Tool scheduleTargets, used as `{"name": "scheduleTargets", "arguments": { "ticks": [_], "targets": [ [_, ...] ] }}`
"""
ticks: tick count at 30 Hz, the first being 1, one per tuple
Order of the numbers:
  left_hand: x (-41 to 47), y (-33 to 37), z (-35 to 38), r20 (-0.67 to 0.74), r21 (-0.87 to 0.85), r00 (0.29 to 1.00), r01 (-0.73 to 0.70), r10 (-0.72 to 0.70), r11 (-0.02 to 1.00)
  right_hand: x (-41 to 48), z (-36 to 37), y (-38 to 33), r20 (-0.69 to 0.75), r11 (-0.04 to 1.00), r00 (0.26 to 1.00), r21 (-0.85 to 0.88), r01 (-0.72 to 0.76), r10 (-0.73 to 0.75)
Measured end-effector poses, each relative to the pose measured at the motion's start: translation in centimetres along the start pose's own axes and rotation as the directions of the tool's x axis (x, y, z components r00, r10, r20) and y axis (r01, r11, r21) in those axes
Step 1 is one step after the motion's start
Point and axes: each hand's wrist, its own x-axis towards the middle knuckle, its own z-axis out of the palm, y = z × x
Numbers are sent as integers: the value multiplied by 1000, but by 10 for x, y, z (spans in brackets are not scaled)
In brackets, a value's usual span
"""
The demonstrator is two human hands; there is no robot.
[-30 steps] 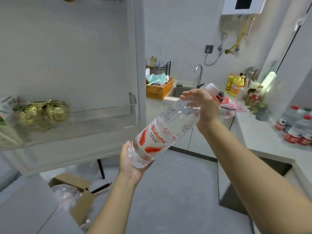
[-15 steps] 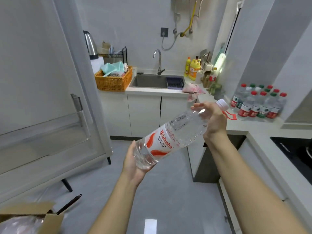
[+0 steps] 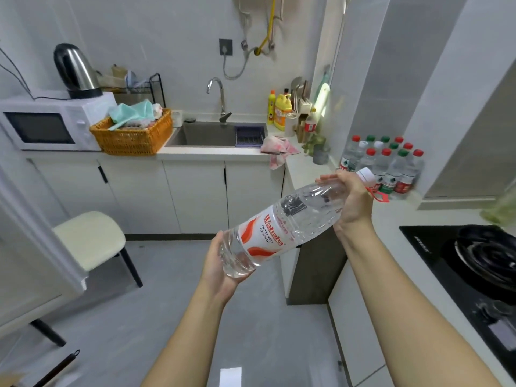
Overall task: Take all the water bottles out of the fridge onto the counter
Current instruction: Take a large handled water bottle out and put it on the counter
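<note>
The counter (image 3: 307,166) along the right wall already carries a cluster of small bottles (image 3: 388,163) with red and green caps, standing upright in the corner near the sink (image 3: 215,134); these count as delivered, by the look of it. The fridge is out of view, so what is left inside cannot be told. One large water bottle (image 3: 282,227) is in transit, tilted, cap toward the cluster and not yet set down. The right hand (image 3: 350,199) is wrapped around its neck. The left hand (image 3: 220,269) cups its base from beneath, fingers half curled.
</note>
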Motion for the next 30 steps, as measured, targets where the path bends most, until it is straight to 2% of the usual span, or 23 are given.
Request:
{"name": "scheduleTargets", "arguments": {
  "ticks": [3,8,19,28,30],
  "targets": [
    [24,-24,25,-9,10,1000,19,-19,1000,34,-29,-3,-60,999,998,32,-14,16],
    [52,-57,60,-34,26,998,52,-51,998,74,-69,-4,-40,999,998,13,-45,46],
    [161,-87,110,-36,58,988,150,-148,987,170,-111,7,-109,999,993,4,-51,51],
    [307,-87,159,73,56,935,344,-348,937,284,-108,26,-308,1000,951,21,2,4],
    [334,-88,167,58,91,915,393,-399,915,305,-109,33,-366,1000,930,-18,23,-28]
  ]
}}
